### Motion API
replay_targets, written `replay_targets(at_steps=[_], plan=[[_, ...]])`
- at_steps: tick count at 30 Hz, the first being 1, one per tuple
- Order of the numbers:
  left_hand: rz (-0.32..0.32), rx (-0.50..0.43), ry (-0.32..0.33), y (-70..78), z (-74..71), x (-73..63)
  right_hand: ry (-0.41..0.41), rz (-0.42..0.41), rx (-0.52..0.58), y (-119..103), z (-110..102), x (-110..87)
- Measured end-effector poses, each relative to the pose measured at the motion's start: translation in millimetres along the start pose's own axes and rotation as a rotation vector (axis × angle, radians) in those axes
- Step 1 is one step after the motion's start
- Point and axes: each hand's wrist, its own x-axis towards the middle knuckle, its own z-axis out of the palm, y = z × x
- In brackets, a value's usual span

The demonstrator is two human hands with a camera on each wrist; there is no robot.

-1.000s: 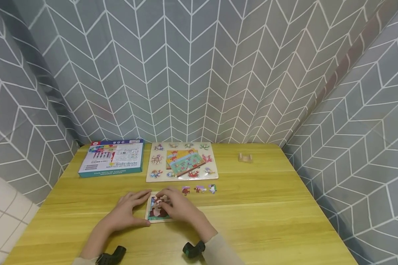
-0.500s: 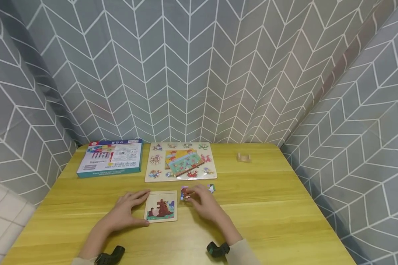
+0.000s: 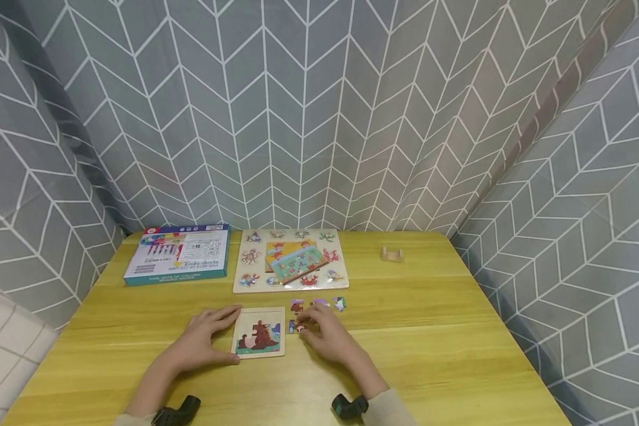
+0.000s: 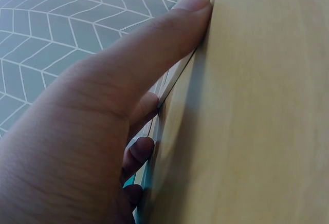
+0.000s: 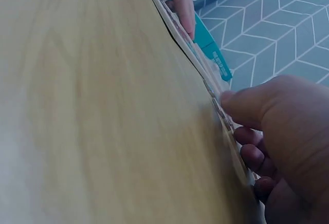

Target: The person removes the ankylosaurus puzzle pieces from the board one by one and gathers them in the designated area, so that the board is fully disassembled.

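Observation:
In the head view a square wooden puzzle tray lies on the table, its lower right filled with a brown animal picture and its upper left bare wood. My left hand rests at its left side with long fingers, thumb at the near corner and index finger at the far one. Right of the tray, my right hand pinches the edge of a small jigsaw piece between thumb and fingertips, low over the tabletop. More jigsaw pieces lie in a row just behind it.
Behind the tray is a larger peg puzzle board with two picture cards on it. A flat blue box lies at the back left, a small wooden block at the back right. A patterned curtain surrounds the table.
My right hand has gone from over the tray to the table on its right with a jigsaw piece, then slightly nearer me. The tray's upper left shows bare wood. My left hand has stayed.

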Motion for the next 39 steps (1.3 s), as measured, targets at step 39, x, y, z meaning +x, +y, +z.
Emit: replay_targets(at_steps=[39], plan=[[0.002,-0.008,0.004,2.5,-0.9,-1.5,-0.023,0.067,0.008,-18.1,-14.5,17.7]])
